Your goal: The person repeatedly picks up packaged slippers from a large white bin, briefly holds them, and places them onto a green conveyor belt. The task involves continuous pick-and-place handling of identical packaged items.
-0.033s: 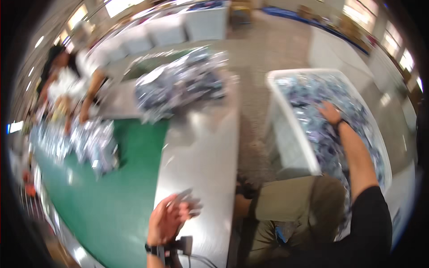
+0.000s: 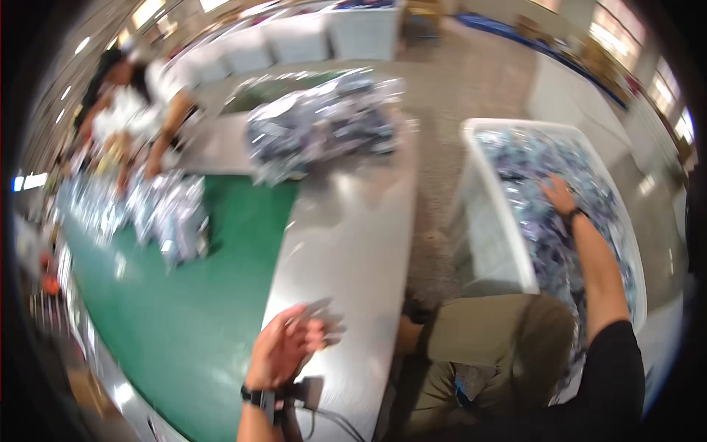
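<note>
My right hand reaches into a white bin on the right and rests on the heap of shiny plastic-wrapped packets filling it. Its fingers look spread, with no packet seen lifted. Over the bare metal part of the table hangs my left hand, its fingers loosely bent and apart, blurred at the tips. Nothing shows in it. A dark band with a small device sits on that wrist.
A clear bag of packets lies on the table's far end. Several more packets sit on the green surface at the left, under a co-worker's hands. White bins line the back. Cables trail by my left wrist.
The whole scene has shifted slightly rightward in view. Both hands keep nearly the same pose: the left over the metal table, the right on the packets.
</note>
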